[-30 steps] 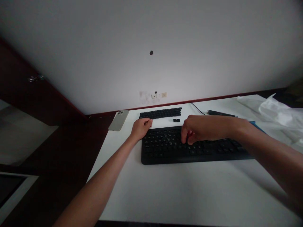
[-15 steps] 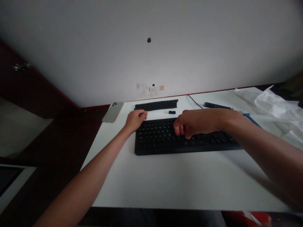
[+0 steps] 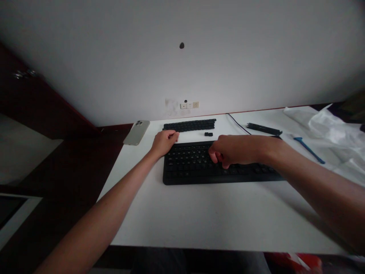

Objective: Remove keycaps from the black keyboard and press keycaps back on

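Note:
A black keyboard [image 3: 188, 176] lies flat on the white table; the upper left rows show pale marks, where keycaps seem to be off. My left hand [image 3: 164, 142] is closed at its far left corner, fingers curled against the edge. Over the middle of the keys, my right hand [image 3: 232, 149] is bent down with its fingertips pinched together. Whatever those fingertips hold, if anything, is hidden under the hand. Just behind the keyboard sit two loose black keycaps [image 3: 208, 134]. Rows of black keycaps [image 3: 189, 125] are lined up farther back.
A pale phone [image 3: 137, 133] lies at the table's far left. To the right are a long black plastic piece [image 3: 264, 128], a blue stick-like tool [image 3: 309, 150] and crumpled white plastic sheeting [image 3: 327, 125]. A black cable [image 3: 238, 123] runs toward the wall.
The view has shifted slightly. My right forearm has moved a little lower in view, uncovering more of the blue tool. Both hands stay at nearly the same spots on the keyboard.

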Available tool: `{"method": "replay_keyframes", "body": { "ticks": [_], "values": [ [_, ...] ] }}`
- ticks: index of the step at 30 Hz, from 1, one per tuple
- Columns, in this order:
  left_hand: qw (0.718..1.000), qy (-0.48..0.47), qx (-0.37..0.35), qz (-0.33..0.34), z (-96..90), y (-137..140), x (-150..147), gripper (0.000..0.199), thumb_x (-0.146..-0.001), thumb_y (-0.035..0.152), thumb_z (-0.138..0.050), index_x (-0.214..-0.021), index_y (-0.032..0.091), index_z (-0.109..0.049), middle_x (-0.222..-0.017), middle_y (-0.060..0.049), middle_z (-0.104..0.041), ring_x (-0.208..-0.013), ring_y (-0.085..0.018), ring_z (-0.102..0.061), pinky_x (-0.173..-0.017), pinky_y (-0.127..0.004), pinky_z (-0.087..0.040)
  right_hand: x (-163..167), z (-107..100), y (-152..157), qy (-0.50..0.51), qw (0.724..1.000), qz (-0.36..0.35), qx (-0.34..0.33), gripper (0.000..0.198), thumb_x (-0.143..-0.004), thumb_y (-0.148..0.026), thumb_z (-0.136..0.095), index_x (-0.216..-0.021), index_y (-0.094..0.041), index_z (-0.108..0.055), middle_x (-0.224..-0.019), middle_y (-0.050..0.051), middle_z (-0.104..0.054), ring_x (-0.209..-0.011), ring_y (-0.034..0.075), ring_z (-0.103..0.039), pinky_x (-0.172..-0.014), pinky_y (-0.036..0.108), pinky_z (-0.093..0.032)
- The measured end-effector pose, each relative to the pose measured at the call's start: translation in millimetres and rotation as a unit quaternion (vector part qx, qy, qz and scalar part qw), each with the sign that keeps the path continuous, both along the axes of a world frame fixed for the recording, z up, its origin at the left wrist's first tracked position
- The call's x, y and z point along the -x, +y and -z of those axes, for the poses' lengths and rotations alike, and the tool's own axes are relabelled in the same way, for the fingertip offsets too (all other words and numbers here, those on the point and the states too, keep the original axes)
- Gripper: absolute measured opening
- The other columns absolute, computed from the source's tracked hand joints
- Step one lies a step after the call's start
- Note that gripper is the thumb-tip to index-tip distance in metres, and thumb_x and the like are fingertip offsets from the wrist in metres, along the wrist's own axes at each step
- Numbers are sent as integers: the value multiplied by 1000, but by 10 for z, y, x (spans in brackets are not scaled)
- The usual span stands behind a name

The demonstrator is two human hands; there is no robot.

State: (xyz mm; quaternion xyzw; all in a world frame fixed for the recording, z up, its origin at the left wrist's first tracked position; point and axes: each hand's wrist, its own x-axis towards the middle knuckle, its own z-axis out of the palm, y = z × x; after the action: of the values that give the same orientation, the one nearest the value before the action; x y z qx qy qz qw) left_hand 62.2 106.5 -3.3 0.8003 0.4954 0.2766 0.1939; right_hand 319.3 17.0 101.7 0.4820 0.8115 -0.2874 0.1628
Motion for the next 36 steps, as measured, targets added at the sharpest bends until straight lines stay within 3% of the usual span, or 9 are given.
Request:
{"method": "replay_keyframes", "body": {
  "ticks": [12, 19, 29, 36],
  "values": [
    [1000, 3, -1, -1, 0, -2, 1, 44, -95, 48, -46, -66, 20, -65, -55, 1, -53, -57, -15, -48, -61, -29, -28, 24, -18, 19, 16, 1000, -21, 17, 19, -71, -2, -64, -78, -16, -73, -72, 3, -72, -68, 18, -67, -61, 27, -43],
    [1000, 5, -3, 0, 5, 1, -1, 44, -95, 47, -46, -66, 20, -65, -57, 1, -55, -58, -16, -49, -61, -29, -29, 101, -61, -34, -53, 997, 8, -62, 11, -71, -11, -75, -80, -17, -74, -76, 5, -71, -70, 21, -66, -57, 28, -39],
    [1000, 14, -6, -3, 7, -3, -3, 44, -95, 49, -46, -65, 21, -63, -57, 1, -56, -59, -16, -51, -61, -29, -30, 166, -53, -47, -106, 991, 23, -83, 21, -70, -7, -73, -89, -17, -75, -88, 10, -74, -83, 27, -69, -65, 32, -41],
    [1000, 17, -6, -4, 5, -6, -2, 45, -95, 49, -46, -66, 21, -64, -57, 1, -57, -58, -16, -50, -61, -29, -29, 79, -10, 56, -111, 991, 15, -77, 31, -67, -28, -84, -96, -19, -75, -89, 7, -71, -78, 25, -67, -59, 30, -39]
  ]
}}
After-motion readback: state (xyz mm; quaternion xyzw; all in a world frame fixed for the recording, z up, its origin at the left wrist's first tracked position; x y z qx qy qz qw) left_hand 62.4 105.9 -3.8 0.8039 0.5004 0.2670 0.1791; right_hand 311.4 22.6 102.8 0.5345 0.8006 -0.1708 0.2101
